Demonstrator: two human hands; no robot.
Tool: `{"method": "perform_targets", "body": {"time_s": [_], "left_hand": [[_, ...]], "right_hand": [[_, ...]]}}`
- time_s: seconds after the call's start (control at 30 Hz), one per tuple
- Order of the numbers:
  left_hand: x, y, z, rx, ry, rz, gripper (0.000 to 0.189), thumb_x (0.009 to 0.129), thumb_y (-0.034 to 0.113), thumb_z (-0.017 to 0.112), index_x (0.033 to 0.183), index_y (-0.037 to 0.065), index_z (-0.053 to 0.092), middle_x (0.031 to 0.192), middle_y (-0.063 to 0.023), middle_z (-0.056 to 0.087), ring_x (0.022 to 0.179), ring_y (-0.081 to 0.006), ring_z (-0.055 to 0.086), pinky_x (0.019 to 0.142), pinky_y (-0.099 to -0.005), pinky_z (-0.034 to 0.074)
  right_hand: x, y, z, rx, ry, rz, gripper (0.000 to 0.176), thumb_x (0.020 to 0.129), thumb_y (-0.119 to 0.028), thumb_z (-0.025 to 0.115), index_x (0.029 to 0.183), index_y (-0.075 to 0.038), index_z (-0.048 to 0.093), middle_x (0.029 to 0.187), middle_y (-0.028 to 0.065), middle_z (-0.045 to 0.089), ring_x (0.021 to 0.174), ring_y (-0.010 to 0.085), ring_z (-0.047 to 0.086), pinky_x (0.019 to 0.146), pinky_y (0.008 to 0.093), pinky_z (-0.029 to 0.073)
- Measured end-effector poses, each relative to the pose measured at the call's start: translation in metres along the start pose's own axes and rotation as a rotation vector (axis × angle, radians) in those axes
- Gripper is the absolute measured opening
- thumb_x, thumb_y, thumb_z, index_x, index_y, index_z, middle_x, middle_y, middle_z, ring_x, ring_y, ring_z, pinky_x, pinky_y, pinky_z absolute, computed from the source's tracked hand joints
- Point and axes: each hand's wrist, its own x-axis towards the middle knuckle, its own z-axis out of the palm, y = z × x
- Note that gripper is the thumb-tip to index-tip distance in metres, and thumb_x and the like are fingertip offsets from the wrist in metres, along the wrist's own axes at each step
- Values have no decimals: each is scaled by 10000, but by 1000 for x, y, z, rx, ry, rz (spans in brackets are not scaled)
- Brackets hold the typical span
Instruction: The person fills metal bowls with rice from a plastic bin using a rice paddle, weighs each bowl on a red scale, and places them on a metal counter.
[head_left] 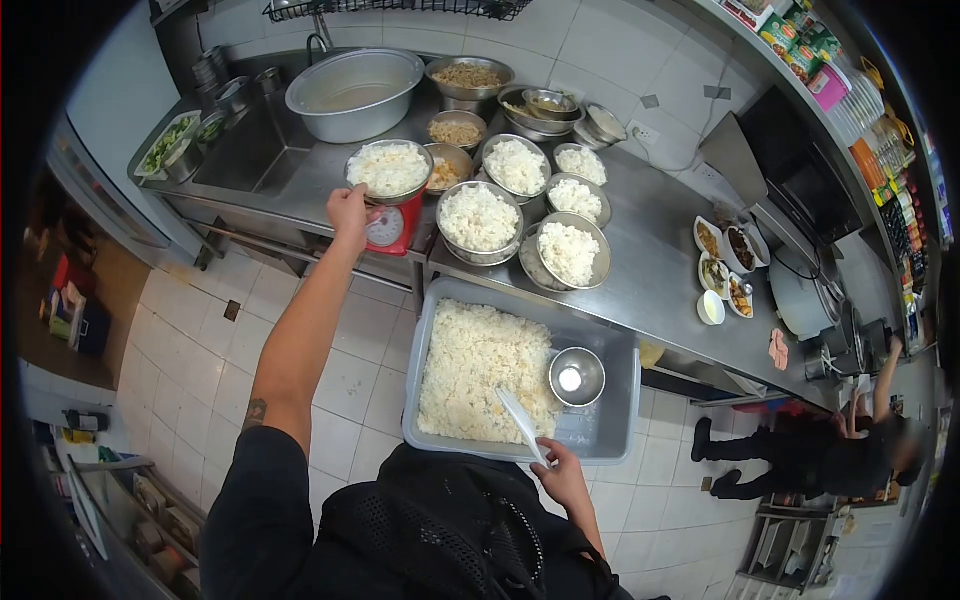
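The person wears a black top whose short sleeve (262,500) ends near the elbow on the left arm, so the forearm is bare down to the left hand (350,212); the right hand (565,478) and its wrist are bare too. Over the chest lies a black mesh garment (430,530), its fabric dotted with rows of small holes and crossed by smoother black bands and folds. A small dark tattoo (255,412) marks the left forearm just below the sleeve's edge.
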Motion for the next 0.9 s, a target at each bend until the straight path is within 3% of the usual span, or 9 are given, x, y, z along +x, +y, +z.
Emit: {"method": "perform_targets", "body": {"time_s": [0.27,0.37,0.53,0.73,0.83,0.9], "left_hand": [[-6,17,-11,42,-5,0,393,950,269,691,1112,-13,470,911,-157,643,615,-241,710,451,-285,538],[-8,26,-13,104,16,-10,401,950,323,688,1123,21,489,1033,-141,634,661,-244,720,491,-282,538],[-6,28,-10,151,81,19,458,929,357,708,1170,30,498,1000,-111,617,635,-182,669,464,-260,503],[-5,12,2,230,159,4,437,887,318,742,1126,30,516,927,-107,621,625,-163,625,486,-290,508],[8,1,5,295,65,-51,372,875,216,699,1127,-9,544,930,-131,643,673,-199,658,526,-316,536],[7,2,15,234,82,-37,332,867,166,659,1112,-36,563,953,-155,658,700,-223,677,538,-327,562]], "right_hand": [[6,3,-6,-20,-24,-1,516,802,-112,792,1300,-100,660,881,146,631,818,278,642,779,396,526],[10,8,-9,-19,-13,1,513,802,-115,791,1298,-97,660,871,144,630,816,278,642,779,400,526],[14,12,-13,-20,12,-38,505,799,-113,793,1287,-94,665,869,146,633,814,275,645,769,393,525],[17,29,-12,78,19,-2,619,804,-90,792,1386,-44,588,916,135,658,815,236,639,759,372,525],[30,44,-15,388,161,129,640,826,-75,779,1404,39,530,1040,145,689,913,227,652,818,366,530],[64,71,-32,400,263,109,618,830,-68,769,1391,42,535,1069,153,686,959,227,651,849,362,524]]}}
